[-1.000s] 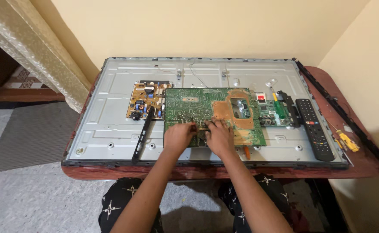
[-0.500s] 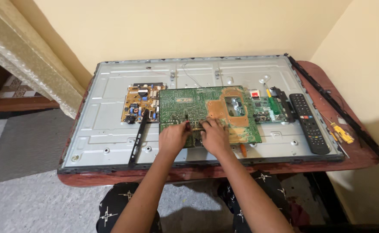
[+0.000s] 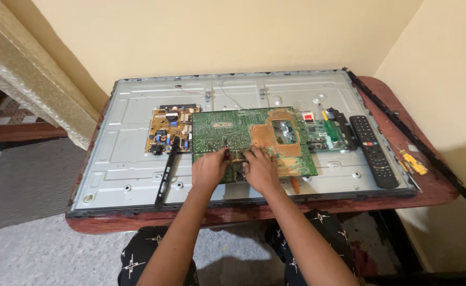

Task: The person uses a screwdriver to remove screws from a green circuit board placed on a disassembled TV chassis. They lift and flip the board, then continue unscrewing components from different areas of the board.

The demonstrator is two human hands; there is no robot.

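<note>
A large green circuit board with a copper-brown patch lies solder side up on the grey metal back of an opened flat screen. My left hand rests on the board's near edge, its fingertips pinching a small part there. Close beside it, my right hand presses flat on the same edge with fingers spread. The part between the fingers is too small to identify.
A yellow-brown power board sits left of the green one, a black strip below it. A small green board, a black remote and a yellow tool lie right. The panel rests on a red-brown table.
The camera has shifted slightly, so the panel sits a little differently in view. Both hands stay on the near edge of the green board, hardly moved.
</note>
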